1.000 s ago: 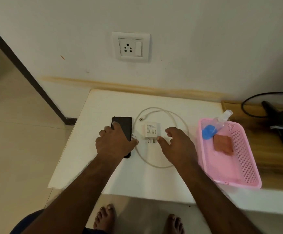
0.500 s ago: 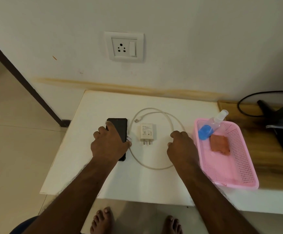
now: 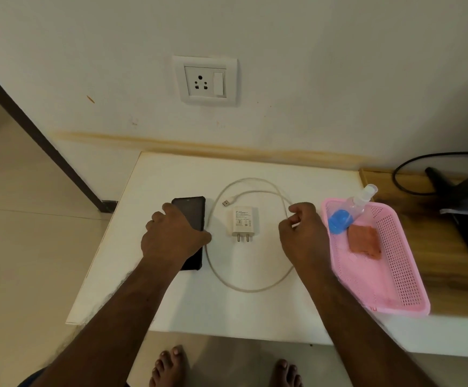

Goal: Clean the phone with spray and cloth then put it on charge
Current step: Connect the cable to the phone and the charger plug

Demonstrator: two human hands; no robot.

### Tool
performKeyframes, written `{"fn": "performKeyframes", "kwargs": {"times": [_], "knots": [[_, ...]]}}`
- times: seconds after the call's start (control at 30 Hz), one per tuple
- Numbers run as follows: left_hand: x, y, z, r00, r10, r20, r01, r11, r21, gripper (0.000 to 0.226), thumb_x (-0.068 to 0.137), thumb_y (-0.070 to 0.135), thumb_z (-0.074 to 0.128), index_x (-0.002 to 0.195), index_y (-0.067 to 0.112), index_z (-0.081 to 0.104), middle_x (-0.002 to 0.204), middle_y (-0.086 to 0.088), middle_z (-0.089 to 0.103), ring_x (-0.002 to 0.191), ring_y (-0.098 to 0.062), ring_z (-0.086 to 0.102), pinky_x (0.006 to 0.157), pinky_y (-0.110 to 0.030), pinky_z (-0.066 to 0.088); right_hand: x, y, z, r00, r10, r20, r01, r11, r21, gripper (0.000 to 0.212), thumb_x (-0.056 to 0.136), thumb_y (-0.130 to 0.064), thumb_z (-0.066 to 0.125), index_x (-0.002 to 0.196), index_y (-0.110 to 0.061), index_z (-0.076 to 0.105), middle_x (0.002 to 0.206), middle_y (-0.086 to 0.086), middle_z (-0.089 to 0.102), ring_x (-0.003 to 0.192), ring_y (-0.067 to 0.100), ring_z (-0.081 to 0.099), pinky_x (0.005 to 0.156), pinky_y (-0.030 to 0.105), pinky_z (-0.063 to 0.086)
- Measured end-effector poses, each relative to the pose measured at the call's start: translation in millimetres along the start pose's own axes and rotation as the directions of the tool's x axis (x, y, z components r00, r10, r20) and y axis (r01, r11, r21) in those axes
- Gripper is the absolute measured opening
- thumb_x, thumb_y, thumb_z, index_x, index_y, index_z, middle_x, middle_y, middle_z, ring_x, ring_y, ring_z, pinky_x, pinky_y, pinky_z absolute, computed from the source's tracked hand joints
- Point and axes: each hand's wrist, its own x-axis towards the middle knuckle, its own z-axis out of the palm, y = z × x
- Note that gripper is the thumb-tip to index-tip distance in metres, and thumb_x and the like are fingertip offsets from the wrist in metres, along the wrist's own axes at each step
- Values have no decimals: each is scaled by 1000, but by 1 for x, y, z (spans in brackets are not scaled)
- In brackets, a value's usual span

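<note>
A black phone [image 3: 194,210] lies on the white table [image 3: 171,300]. My left hand [image 3: 174,237] covers its lower half, fingers curled over the left edge and thumb against the right edge. A white charger adapter [image 3: 242,221] sits inside a loop of white cable [image 3: 248,289]. My right hand [image 3: 304,233] hovers over the right side of that loop, fingers loosely curled and holding nothing. Just right of it, a pink basket [image 3: 411,277] holds a clear spray bottle [image 3: 343,219] with blue inside and a folded orange cloth [image 3: 364,243].
A white wall socket [image 3: 205,81] with a switch is above the table's back edge. A dark stand [image 3: 467,216] and a black cord rest on the wooden surface to the right. My bare feet show below the table's front edge.
My right hand has moved right, from beside the adapter to the cable loop's right side near the basket. My left hand has stayed on the phone.
</note>
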Motion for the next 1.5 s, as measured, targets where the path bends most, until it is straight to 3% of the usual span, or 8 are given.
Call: {"fn": "performKeyframes", "kwargs": {"times": [0.23, 0.47, 0.63, 0.77, 0.87, 0.97, 1.17, 1.5], "knots": [[-1, 6, -28, 977, -112, -182, 82, 983, -166, 89, 58, 59, 73, 123, 4, 46, 103, -11, 41, 95, -30, 51, 70, -40, 44, 0, -32, -25, 965, -36, 261, -211, 491, 845, 19, 88, 4, 65, 95, -13, 65, 89, 6, 67, 80, 16, 65, 73, 30, 56], [-4, 11, -69, 936, -160, -315, 10, 903, -429, 87, 60, 58, 69, 126, 7, 47, 107, -7, 41, 98, -30, 55, 73, -40, 45, -9, -75, -65, 891, -288, 350, -368, -10, 930, 21, 83, 1, 63, 98, -13, 62, 94, 6, 69, 83, 20, 66, 81, 36, 56], [-7, 10, -98, 922, -201, -331, 9, 866, -500, 83, 62, 57, 70, 127, 10, 49, 109, -5, 40, 93, -28, 54, 74, -38, 44, -19, -108, -103, 906, -275, 322, -373, -162, 913, 14, 91, -15, 57, 104, -16, 61, 94, -2, 69, 101, 22, 70, 85, 39, 55], [-14, 15, -121, 938, -221, -268, 10, 789, -615, 84, 55, 61, 69, 122, 13, 52, 111, -4, 49, 92, -27, 59, 72, -38, 49, -33, -135, -116, 898, -216, 384, -416, -129, 900, 17, 85, -21, 59, 101, -17, 63, 89, -6, 71, 70, 5, 70, 62, 24, 58], [-18, 17, -139, 980, -191, -50, 43, 453, -891, 76, 47, 53, 78, 108, 10, 62, 109, -10, 66, 95, -28, 68, 74, -47, 62, -44, -156, -112, 842, -310, 442, -481, -61, 874, 20, 81, -20, 64, 100, -15, 66, 88, -4, 70, 58, 1, 60, 53, 17, 52], [-21, 13, -152, 989, -112, 99, 121, 212, -970, 72, 48, 46, 83, 109, 10, 67, 102, -10, 74, 91, -28, 73, 52, -37, 60, -55, -173, -98, 821, -335, 461, -390, 260, 883, 15, 78, -16, 70, 92, -13, 76, 82, 4, 70, 56, 7, 58, 52, 21, 51], [-19, 5, -159, 978, -22, 208, 209, 74, -975, 48, 52, 48, 85, 90, 23, 71, 70, -3, 76, 63, -21, 74, 53, -37, 59, -70, -178, -57, 907, -298, 299, 39, 764, 644, 12, 79, -13, 80, 87, -22, 78, 74, 3, 73, 62, 15, 69, 57, 25, 56], [-12, -4, -150, 930, -15, 368, 368, -1, -930, 56, 58, 48, 85, 99, 15, 65, 73, -11, 70, 58, -28, 71, 66, -42, 61, -78, -182, -17, 824, -564, 57, 525, 797, 298, 14, 85, -21, 76, 97, -28, 73, 89, -17, 65, 82, -3, 63, 70, 4, 44]]}}
